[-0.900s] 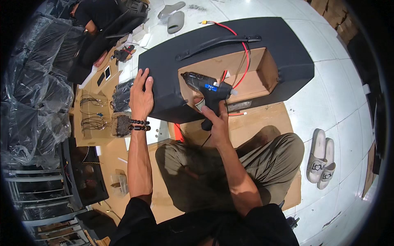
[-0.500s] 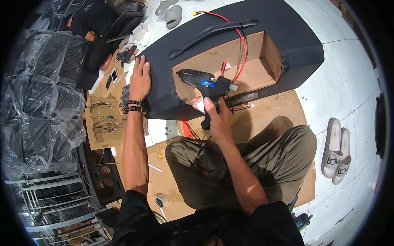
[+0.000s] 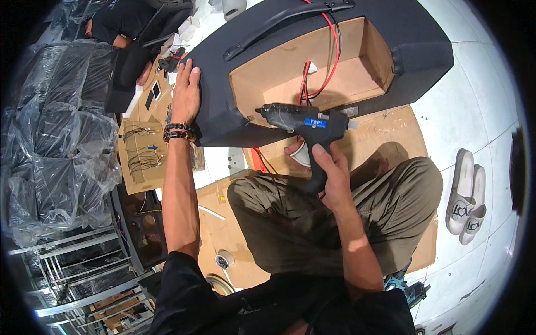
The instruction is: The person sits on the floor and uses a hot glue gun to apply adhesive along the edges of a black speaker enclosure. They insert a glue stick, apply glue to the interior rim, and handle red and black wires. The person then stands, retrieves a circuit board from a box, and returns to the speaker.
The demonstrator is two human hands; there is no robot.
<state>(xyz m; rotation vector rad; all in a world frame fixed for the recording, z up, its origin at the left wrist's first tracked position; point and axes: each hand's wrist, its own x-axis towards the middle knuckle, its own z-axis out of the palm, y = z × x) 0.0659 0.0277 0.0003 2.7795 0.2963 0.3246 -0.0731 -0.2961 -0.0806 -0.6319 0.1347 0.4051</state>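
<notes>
My right hand [image 3: 333,173] grips a black glue gun [image 3: 321,133] by its handle. The nozzle points left, and the gun is over the near edge of a black fabric-covered box [image 3: 419,67]. A bare wooden recess [image 3: 349,70] opens in the box, with red and black wires [image 3: 338,47] running out of it. Along the box's top runs a black carry strap handle [image 3: 268,34]. My left hand [image 3: 186,92] lies flat with fingers stretched out on the box's left edge. Part of a white piece [image 3: 300,155] shows beside the right-hand fingers.
Cardboard [image 3: 410,131] lies under the box and my crossed legs. A tape roll [image 3: 224,259] sits near my left elbow. Grey slippers [image 3: 462,190] are on the tiles at right. Plastic-wrapped goods [image 3: 61,134] stack at left. Another person [image 3: 120,25] sits at far left.
My right hand has brought the glue gun toward me and to the right, away from the recess. The left hand stays on the box edge. The view has shifted slightly.
</notes>
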